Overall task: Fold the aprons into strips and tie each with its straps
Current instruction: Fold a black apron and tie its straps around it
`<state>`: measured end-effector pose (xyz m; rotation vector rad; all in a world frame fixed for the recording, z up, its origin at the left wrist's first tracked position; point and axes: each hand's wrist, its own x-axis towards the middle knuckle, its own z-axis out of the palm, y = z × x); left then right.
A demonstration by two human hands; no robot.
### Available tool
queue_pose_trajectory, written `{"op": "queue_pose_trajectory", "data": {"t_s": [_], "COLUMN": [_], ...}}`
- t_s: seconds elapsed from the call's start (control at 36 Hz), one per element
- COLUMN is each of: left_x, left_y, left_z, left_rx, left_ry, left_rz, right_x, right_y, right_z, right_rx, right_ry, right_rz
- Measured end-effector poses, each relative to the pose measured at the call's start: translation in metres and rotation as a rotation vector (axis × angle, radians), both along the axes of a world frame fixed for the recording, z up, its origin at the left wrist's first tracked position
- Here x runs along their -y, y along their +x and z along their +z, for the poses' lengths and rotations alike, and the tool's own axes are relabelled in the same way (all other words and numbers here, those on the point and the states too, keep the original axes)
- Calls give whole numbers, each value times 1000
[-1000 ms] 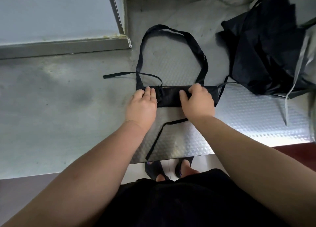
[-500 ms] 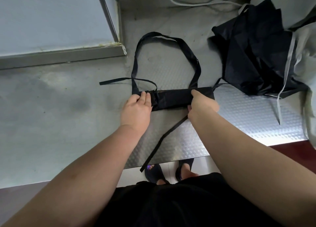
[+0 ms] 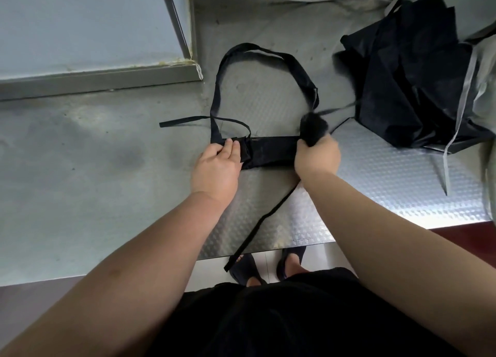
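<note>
Right grip [image 3: 316, 156] clamped on apron strip [image 3: 273, 151], right end raised | left grip [image 3: 217, 168] flat, pressing left end | axis left-right

Bare forearms [image 3: 150, 262], black garment [image 3: 281, 316], dark open-toed sandals [image 3: 245, 269]

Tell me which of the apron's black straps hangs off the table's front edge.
The long strap running diagonally from under the right hand, which grips the folded apron. The neck loop and the short left strap lie wholly on the table.
</note>
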<state>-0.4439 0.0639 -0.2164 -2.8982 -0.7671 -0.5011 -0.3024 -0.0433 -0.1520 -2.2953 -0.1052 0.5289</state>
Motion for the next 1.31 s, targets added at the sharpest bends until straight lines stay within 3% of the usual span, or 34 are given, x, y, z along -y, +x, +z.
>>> {"op": "queue_pose_trajectory", "data": {"t_s": [0.06,0.11,0.19,0.33,0.5,0.64,0.78,0.92,0.97,1.11,1.22,1.31], "left_x": [0,1,2,5,4,8,10,10,12,9,-1,4], "left_y": [0,-1,0,-2,-7,-7,-3,0,0,13,21,23], "left_z": [0,1,2,9,21,20,15,18,26,48,49,49], "left_rx": [1,10,12,80,220,158,107,68,31,8,19,54], "left_ry": [0,-10,-37,-95,-200,-195,-162,-93,-165,-552,-793,-851], "left_rz": [-2,-7,8,15,-60,-93,-136,-134,-117,-7,75,87], "right_x": [5,7,7,8,13,14,18,11,4,-19,-21,-23], "right_y": [-3,-9,-11,-14,-9,-15,-14,-13,-5,0,8,11], "right_z": [-2,0,1,2,-7,-5,-18,-4,5,16,12,12], "right_rx": [224,314,465,529,453,548,767,669,505,139,5,-65], "right_ry": [-238,-427,-613,-647,-469,-522,-310,-490,-512,-294,-155,-91], "right_rz": [386,663,851,961,1043,1096,1016,1132,1197,1071,898,840]}}
